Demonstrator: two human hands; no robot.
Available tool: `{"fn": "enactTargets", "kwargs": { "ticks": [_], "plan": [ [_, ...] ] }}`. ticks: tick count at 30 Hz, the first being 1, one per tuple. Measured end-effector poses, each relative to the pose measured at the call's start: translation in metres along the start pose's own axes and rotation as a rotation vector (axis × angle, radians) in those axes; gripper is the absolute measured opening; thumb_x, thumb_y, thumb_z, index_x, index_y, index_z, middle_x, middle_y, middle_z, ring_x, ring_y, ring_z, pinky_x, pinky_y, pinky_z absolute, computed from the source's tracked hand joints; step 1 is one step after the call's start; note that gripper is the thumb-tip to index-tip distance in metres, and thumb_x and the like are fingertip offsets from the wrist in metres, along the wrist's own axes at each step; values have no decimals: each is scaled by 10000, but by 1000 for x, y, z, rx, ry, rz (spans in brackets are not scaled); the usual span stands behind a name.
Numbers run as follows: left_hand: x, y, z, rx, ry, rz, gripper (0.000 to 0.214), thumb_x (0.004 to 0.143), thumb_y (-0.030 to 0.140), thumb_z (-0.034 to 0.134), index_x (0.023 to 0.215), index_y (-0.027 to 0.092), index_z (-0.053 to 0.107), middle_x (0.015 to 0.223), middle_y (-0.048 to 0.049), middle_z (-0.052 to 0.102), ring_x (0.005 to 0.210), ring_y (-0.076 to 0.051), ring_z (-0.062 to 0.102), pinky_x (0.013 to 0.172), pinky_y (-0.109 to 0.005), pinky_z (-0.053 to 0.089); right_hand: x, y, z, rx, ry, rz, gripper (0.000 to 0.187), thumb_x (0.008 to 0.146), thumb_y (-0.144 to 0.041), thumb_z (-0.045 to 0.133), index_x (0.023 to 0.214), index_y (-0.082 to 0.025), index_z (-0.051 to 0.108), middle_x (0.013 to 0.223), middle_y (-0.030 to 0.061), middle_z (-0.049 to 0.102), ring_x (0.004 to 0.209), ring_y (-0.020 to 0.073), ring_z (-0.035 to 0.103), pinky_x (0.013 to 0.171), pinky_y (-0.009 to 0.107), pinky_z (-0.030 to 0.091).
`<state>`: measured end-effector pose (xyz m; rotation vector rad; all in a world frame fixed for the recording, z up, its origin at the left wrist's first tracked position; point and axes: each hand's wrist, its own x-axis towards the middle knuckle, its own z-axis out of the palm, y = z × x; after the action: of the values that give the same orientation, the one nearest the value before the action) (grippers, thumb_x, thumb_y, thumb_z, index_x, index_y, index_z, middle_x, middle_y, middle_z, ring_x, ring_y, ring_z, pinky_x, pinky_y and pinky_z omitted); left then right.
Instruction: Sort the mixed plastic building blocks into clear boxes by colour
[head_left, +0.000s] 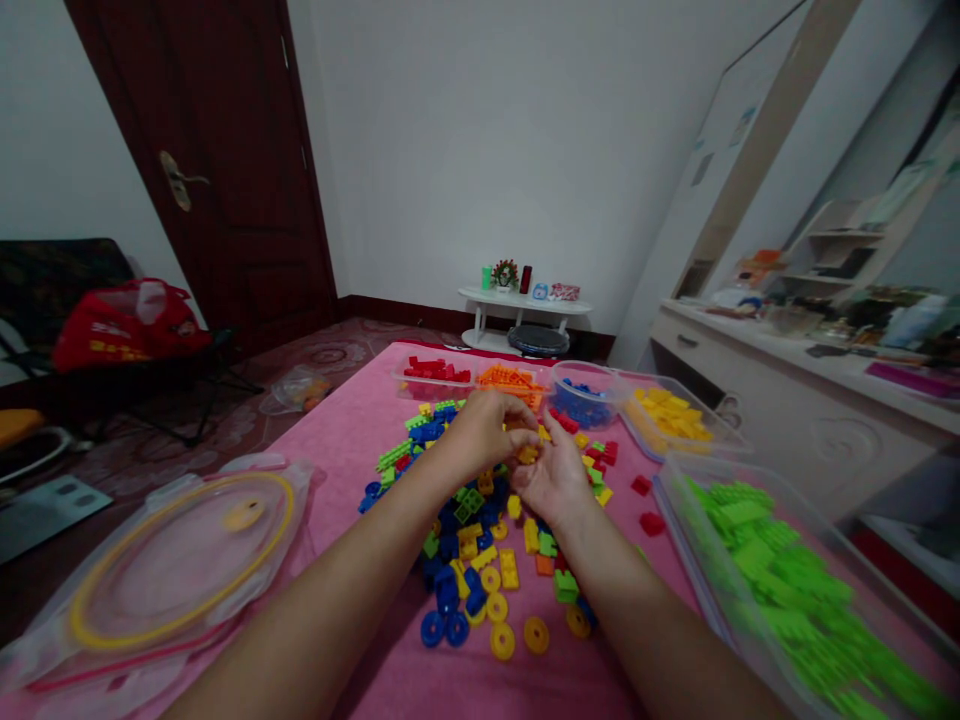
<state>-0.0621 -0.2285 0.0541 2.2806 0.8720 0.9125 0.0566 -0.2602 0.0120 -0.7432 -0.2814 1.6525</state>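
Observation:
Both hands meet above a mixed pile of toy building blocks [469, 505] in blue, yellow, green and red. My left hand [484, 430] curls in from the left, thumb and fingers closed round a yellow building block [528, 454]. Palm up beneath it, my right hand [556, 485] cups yellow blocks with bent fingers; how many is hidden. Loose yellow wheels [502, 640] and blue wheels [433, 628] lie at the near side of the pile.
Clear containers hold red blocks [439, 370], orange pieces [510, 380], blue pieces [581, 402], yellow blocks [673, 413] and green blocks [772, 570]. Stacked clear lids [180, 570] lie at the left. Two red blocks [652, 523] sit on the pink cloth [341, 440] beside the green container.

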Motion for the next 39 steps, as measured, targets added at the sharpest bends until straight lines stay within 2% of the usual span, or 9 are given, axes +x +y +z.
{"fn": "enactTargets", "kwargs": {
  "ticks": [3,6,11,13,19,26,30,34,39],
  "plan": [
    [2,-7,-3,48,5,41,164,741,231,647,867,178,737,852,-30,730,771,-157,646,709,-233,465,4,0,-3,27,-3,-11,162,828,-334,551,780,-179,543,519,-42,562,385,76,512,300,118,278],
    [2,-25,-12,194,-3,-49,184,734,277,658,876,189,735,848,-28,726,775,-168,644,693,-236,457,7,-3,-9,-140,11,-109,146,715,-228,661,828,-158,601,642,-13,624,420,56,506,301,105,258],
    [-5,-41,-11,438,-504,-180,466,534,306,793,991,253,720,862,-14,718,762,-193,649,616,-227,440,11,-8,-16,-475,81,-276,293,592,-253,773,839,-152,652,706,-19,623,454,52,510,308,113,260],
    [-8,-36,-4,551,-562,-154,486,506,304,800,985,280,718,902,-17,712,838,-222,647,650,-239,449,12,-9,-18,-525,80,-280,303,589,-282,778,834,-153,656,716,-17,624,464,56,516,315,121,273],
    [-7,-37,0,541,-428,-171,265,552,238,758,816,240,742,788,-22,712,740,-201,644,631,-243,451,15,-7,-21,-545,104,-283,258,612,-273,759,816,-153,655,695,-20,612,468,58,527,322,125,306],
    [7,-58,-11,104,80,-171,328,630,346,728,886,140,730,809,-54,712,723,-175,640,635,-243,476,11,-1,-16,-393,68,-143,162,731,-240,675,853,-143,632,648,-12,615,436,77,548,323,146,406],
    [7,-48,-4,-261,-18,-102,369,703,366,679,982,126,710,892,-74,732,806,-196,674,715,-270,521,6,-2,-9,-122,-53,16,187,876,-333,525,878,-157,589,639,21,654,472,117,600,365,179,476],
    [7,-44,-1,-266,-26,-64,322,729,322,649,978,130,718,966,-82,731,905,-214,672,847,-320,510,6,-3,-8,13,-52,54,201,881,-354,532,896,-158,575,627,16,650,457,117,600,327,152,439],
    [9,-50,-1,-279,-15,-92,357,705,335,655,972,103,709,946,-98,732,855,-222,679,811,-336,525,13,-2,-13,21,23,-26,121,856,-268,566,877,-150,569,614,5,637,438,93,582,317,123,401]
  ]
}}
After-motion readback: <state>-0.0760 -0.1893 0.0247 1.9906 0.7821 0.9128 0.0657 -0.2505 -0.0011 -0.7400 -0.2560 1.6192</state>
